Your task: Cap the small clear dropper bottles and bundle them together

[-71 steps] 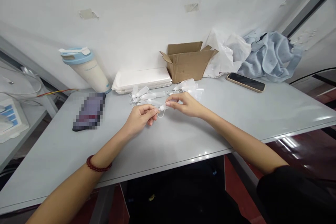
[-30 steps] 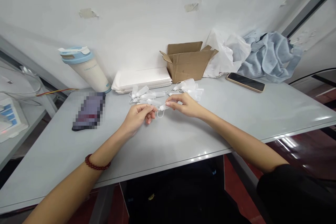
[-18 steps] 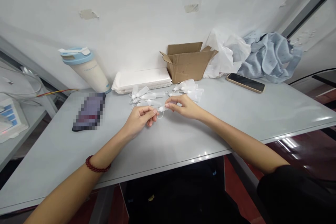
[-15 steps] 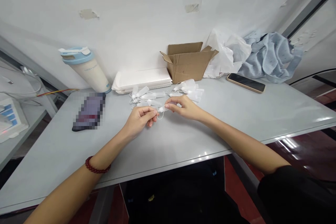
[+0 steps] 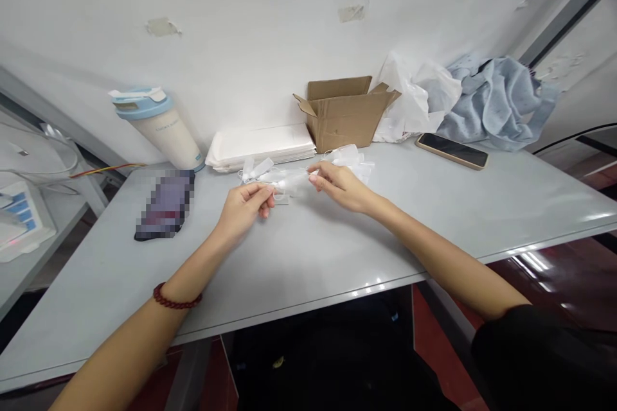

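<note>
My left hand pinches the thin white loop of a translucent white tag, over the middle of the grey table. To its right, my right hand has thumb and forefinger closed at the other end of that tag, which spans the gap between my hands. Several similar translucent tags with looped strings lie behind my left hand. More tags sit just behind my right hand, partly covered by it.
Behind the tags are a stack of white sheets and an open cardboard box. A cup and a blurred dark item are left. A plastic bag, phone and blue cloth lie right.
My left hand has moved left and slightly up. My right hand has shifted slightly up and right, so the hands are farther apart, with the tag stretched between them.
</note>
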Demonstrator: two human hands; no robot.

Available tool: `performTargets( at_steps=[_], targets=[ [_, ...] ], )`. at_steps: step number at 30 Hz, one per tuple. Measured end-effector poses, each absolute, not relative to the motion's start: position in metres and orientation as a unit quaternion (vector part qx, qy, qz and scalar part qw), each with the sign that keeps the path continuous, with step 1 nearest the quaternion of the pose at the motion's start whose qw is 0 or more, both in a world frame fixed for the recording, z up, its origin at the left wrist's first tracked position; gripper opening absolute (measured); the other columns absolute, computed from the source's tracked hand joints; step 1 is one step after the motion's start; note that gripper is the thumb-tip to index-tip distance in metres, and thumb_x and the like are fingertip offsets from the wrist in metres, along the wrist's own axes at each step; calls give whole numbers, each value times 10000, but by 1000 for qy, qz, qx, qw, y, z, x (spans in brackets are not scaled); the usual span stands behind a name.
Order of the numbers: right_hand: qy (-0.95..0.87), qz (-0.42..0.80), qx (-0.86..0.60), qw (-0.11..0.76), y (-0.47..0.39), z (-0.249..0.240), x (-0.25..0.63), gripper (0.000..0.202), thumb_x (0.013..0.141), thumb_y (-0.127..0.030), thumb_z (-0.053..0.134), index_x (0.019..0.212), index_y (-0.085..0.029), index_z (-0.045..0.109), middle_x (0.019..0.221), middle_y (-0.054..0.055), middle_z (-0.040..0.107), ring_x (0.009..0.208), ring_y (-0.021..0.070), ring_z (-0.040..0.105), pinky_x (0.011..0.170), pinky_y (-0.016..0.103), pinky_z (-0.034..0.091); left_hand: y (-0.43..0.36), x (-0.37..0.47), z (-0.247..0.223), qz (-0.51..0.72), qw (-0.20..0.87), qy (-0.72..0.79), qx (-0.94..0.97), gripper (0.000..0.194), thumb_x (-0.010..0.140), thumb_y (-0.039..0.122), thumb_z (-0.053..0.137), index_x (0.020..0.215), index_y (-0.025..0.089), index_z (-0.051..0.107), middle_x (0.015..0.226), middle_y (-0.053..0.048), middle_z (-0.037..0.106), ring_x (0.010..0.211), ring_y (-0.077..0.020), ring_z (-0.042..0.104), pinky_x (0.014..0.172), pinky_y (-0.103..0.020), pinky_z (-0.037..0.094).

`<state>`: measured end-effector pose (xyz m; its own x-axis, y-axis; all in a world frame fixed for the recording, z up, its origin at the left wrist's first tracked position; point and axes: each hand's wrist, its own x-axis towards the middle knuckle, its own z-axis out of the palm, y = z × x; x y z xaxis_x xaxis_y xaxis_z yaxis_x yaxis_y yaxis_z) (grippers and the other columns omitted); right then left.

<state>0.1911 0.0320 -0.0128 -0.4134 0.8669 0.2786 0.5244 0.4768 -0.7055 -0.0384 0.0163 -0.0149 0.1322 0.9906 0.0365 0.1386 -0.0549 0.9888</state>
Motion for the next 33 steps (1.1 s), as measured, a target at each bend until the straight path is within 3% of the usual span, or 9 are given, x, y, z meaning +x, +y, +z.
performTargets(
  at_steps=[2,8,16,21,28,33],
  targets=[
    [-798,212,-468,314,39,-13,198,314,937,-369,488,1108,-119,573,789,54,651,719,170,570,669,272,394,22,-43,-15,475,465,507,550,199,753,311,657,676,128,657,564,11,573,439,-70,461,457,-213,363],
    [-813,80,-518,254,52,-11,215,118,880,-208,565,918,-133,649,863,86,684,738,183,577,643,276,349,31,-49,-19,512,460,538,487,178,773,282,636,735,111,668,547,14,564,413,-64,447,425,-201,335],
    [-834,-47,-537,116,50,-18,206,191,890,-177,588,1054,-104,654,1108,153,664,1067,289,537,798,345,338,26,-45,-16,526,458,566,440,251,725,181,596,948,85,660,567,13,608,417,-71,472,427,-194,352],
    [-845,-81,-526,49,47,-24,200,296,932,-206,530,1196,-89,591,1217,172,615,1118,313,493,823,369,317,20,-40,-11,558,409,572,441,427,663,129,577,1089,110,571,555,42,607,424,-86,480,431,-196,366],
    [-845,-80,-528,22,47,-29,195,307,946,-209,495,1223,-92,557,1207,171,624,1100,307,511,809,369,297,17,-38,-13,567,390,540,483,248,651,158,563,898,169,555,518,63,574,408,-85,456,431,-203,362],
    [-848,-74,-523,38,49,-34,194,289,947,-179,465,1205,-86,557,1193,175,636,1084,308,529,807,376,294,13,-33,-23,417,448,525,591,152,677,207,552,807,157,615,541,39,583,419,-90,472,451,-226,380]
  ],
)
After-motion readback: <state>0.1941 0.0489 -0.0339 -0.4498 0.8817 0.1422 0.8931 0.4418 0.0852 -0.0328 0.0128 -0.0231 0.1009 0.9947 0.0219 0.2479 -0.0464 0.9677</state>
